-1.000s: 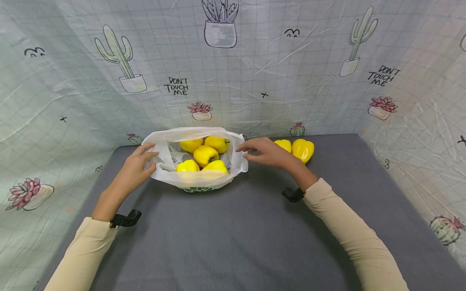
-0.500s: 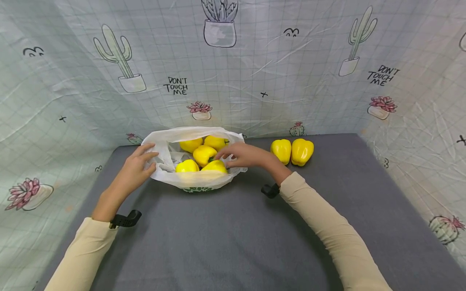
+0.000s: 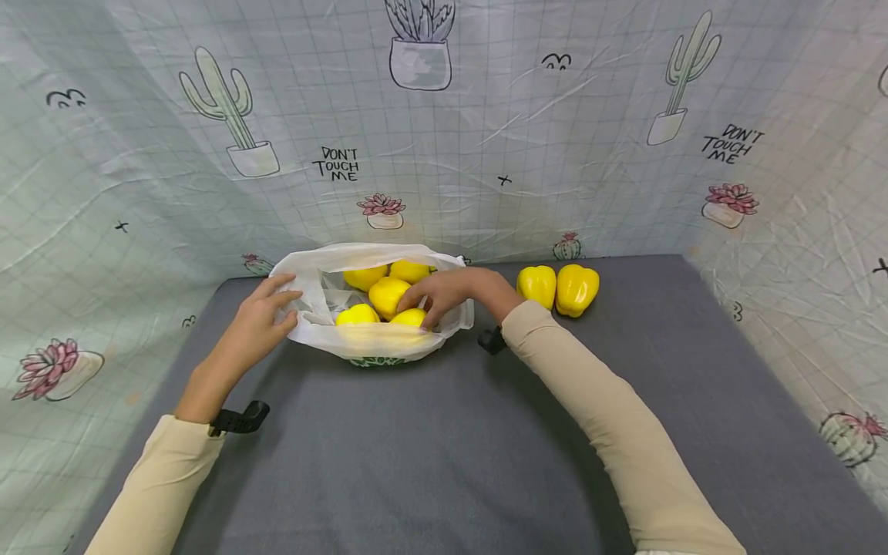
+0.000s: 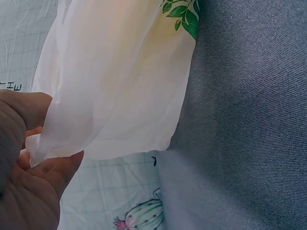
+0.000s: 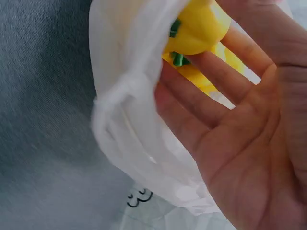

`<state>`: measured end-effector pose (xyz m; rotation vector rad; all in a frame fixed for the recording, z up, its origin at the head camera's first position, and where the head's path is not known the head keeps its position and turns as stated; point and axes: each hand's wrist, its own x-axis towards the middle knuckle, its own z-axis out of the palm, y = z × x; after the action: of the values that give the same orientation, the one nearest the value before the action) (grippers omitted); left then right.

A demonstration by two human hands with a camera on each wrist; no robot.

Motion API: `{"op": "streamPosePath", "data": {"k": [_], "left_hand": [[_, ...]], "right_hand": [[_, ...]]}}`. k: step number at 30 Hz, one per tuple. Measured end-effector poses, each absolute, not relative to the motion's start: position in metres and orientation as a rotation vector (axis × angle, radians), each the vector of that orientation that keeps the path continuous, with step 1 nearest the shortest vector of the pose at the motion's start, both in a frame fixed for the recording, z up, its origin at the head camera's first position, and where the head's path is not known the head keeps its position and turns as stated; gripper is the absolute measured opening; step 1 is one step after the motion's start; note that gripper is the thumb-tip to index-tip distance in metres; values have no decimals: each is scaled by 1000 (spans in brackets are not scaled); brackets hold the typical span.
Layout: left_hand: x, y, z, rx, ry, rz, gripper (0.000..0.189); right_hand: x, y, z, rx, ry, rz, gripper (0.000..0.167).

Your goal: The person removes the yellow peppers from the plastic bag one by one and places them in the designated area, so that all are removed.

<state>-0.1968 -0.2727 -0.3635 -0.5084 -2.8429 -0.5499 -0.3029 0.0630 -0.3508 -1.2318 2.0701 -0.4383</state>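
A white plastic bag (image 3: pixel 326 339) sits near the back of the grey counter (image 3: pixel 416 447), with its mouth wide open. The left hand (image 3: pixel 260 320) pinches the left edge of the bag, with the thin plastic between its thumb and fingers. Green leaves (image 4: pixel 184 19) are printed on the front of the bag.

Five yellow bell peppers are in the bag. One is the middle pepper (image 3: pixel 387 296). Behind it are the back left pepper (image 3: pixel 364 278) and the back right pepper (image 3: pixel 408 270). In front are the front left pepper (image 3: pixel 357 313) and the front right pepper (image 3: pixel 409 317). Two green stems (image 5: pixel 180 60) show in the right wrist view.

The right hand (image 3: pixel 447 293) reaches into the bag over its right side. Its thumb and fingers are apart, around the front right pepper, but I cannot tell if they grip it.

Two more yellow bell peppers (image 3: pixel 577 290) stand side by side on the counter, to the right of the bag. Behind everything hangs a pale cloth (image 3: pixel 486 154) with cactus pictures on it. Both arms have cream sleeves (image 3: pixel 603 416) and a black wrist strap (image 3: pixel 239 418).
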Motion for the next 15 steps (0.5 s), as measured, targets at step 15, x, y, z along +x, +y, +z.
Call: {"op": "streamPosePath", "data": {"k": [15], "left_hand": [[-197,-273,-363,-511,-2843,-554,37]], "right_hand": [[-309,47,-347,-856,1830,-451,73]]}}
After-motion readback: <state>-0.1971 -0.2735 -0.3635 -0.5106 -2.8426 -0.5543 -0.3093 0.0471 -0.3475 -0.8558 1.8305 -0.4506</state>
